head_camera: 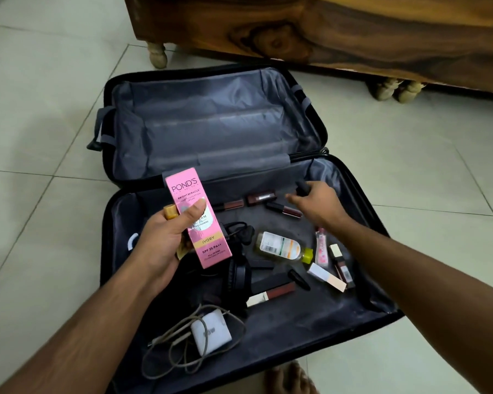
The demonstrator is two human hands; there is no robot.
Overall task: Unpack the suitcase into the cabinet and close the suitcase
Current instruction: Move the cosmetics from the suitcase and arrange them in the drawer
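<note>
Head view: the suitcase [362,194] lies open on the tiled floor, near the wooden cabinet [325,32] at the far side. The left hand [165,240] grips a pink box [199,220] upright, thumb across its front, with a small yellow item beside the fingers. The right hand [318,204] hovers over the near half, fingers curled round a small dark object [301,188]. Lipsticks, a bottle [282,247] and a charger [211,331] lie below.

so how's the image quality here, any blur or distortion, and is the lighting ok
Head view: dim, flat indoor light, the suitcase lining dark; wide-angle bending curves the floor tile lines; right hand fingertips slightly smeared; the pink box print in the left hand reads sharply.
</note>
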